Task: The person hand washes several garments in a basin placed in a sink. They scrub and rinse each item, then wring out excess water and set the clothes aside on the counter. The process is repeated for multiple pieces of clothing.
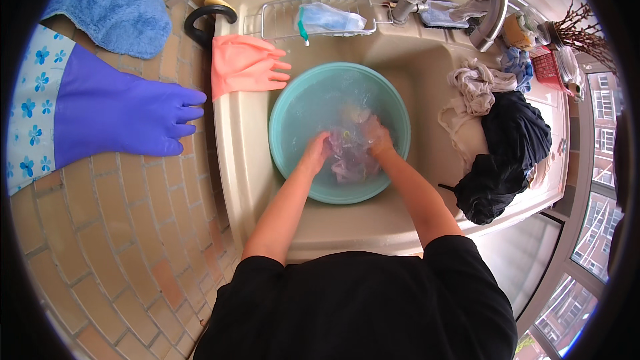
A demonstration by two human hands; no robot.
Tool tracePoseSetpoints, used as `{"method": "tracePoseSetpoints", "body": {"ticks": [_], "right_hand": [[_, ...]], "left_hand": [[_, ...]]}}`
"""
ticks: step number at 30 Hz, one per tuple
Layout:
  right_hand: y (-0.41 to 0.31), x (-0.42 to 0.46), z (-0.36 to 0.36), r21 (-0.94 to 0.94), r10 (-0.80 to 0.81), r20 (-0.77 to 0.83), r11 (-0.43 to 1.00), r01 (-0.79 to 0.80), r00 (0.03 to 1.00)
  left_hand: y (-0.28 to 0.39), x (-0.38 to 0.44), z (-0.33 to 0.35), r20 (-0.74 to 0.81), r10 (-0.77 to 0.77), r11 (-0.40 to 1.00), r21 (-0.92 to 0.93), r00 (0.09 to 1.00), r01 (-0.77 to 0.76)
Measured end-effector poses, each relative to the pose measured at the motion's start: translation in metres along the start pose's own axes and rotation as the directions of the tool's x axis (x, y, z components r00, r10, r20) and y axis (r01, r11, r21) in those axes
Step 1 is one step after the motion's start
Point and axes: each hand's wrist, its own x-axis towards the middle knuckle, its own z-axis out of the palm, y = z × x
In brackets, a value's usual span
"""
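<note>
A round turquoise basin (345, 199) of cloudy water stands in the beige sink. Both of my hands are dipped into it. Between them a thin, pale pinkish-purple cloth (347, 171) with a small yellow-green detail lies in the water. My left hand (317, 152) grips the cloth's left side, thumb upward. On the other side my right hand (379, 138) is closed on the cloth's right part, its fingers blurred by the water. A paler, cream patch of fabric (355, 112) shows under the surface just beyond my hands.
Behind the basin are a wire rack (267, 22) with a bagged blue item (330, 19) and a cloth-wrapped faucet (492, 20). Coral (245, 67) and purple rubber gloves (120, 110) hang at left, near a blue towel (117, 10). Black (515, 130) and beige garments (477, 85) lie at right.
</note>
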Motion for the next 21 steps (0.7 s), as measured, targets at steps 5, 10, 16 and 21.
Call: {"method": "tracePoseSetpoints", "body": {"ticks": [5,10,16,21], "right_hand": [[0.006,0.015,-0.032,0.431,0.089,0.428,0.855,-0.290,0.899],[0.007,0.024,-0.114,0.867,0.008,0.490,-0.112,-0.486,0.872],[-0.027,0.015,-0.160,0.905,-0.057,0.371,0.245,-0.347,0.927],[0.000,0.021,-0.147,0.851,0.204,0.149,0.472,-0.231,0.967]], "left_hand": [[0.054,-0.041,0.047,0.148,-0.007,1.000,-0.009,0.989,0.009],[0.096,-0.063,0.074,0.357,-0.079,0.940,0.336,0.931,-0.049],[0.130,-0.069,0.100,0.329,-0.076,0.757,0.633,0.941,-0.160],[0.113,-0.060,0.069,0.043,0.481,0.556,0.757,0.876,-0.343]]}}
